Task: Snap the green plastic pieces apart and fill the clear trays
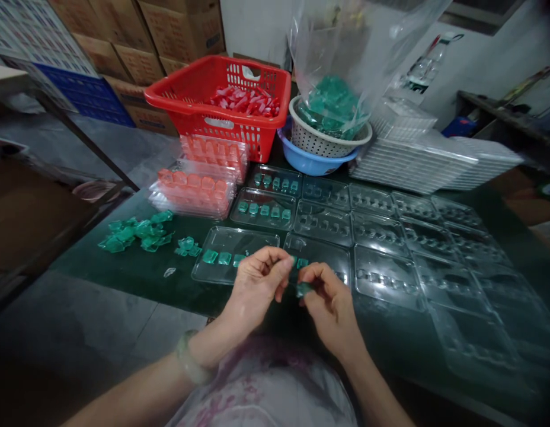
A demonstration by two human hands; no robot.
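My left hand [259,284] is pinched at the front of the table, with a bit of green plastic showing at its thumb tip. Between the fingers of my right hand [332,305] is a small translucent green plastic piece [304,289]. Just behind both hands lies a clear plastic tray [217,237] with a row of green pieces [224,258], partly covered by my left hand. A second clear tray [328,252] sits behind my right hand, with green showing at its left end. To the left are a loose green pile [137,231] and a smaller cluster [187,246].
Rows of clear trays [386,273] cover the right of the dark green table. Behind stand a red basket [177,98] of red pieces, stacked trays with orange-red pieces [192,187], a grey colander [301,137] in a blue basin [317,165], and stacked clear trays [403,157].
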